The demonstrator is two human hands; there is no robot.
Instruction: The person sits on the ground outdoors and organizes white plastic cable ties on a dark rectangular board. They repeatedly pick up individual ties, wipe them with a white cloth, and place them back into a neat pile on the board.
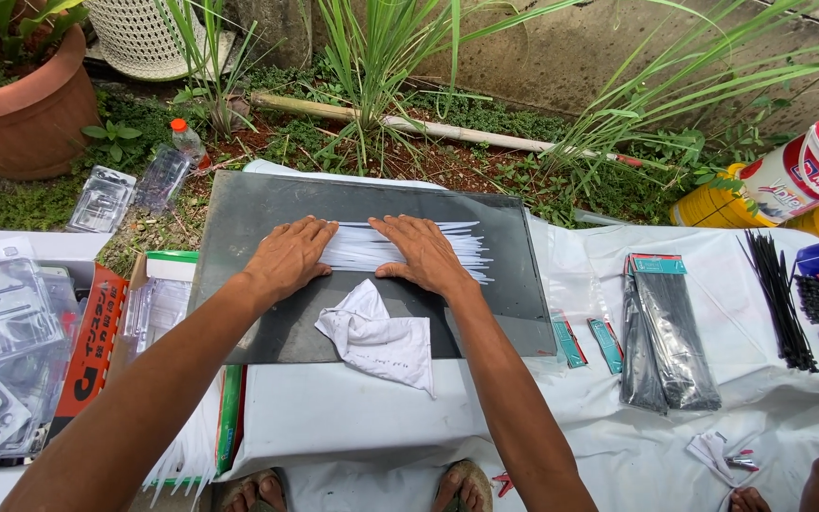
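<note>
My left hand (288, 256) and right hand (424, 251) lay flat, palms down and fingers spread, gripping nothing but pressing on the bunch of white cable ties (400, 248) in the middle of the dark board (495, 284). To square the bunch well, I judged I should keep even pressure and push the ends level together. Toward me from the board's middle lay a crumpled white cloth (376, 339). Right of the board sat packs of black ties (670, 332), then loose black ties (779, 294). Left of the board were clear plastic trays (2, 313).
</note>
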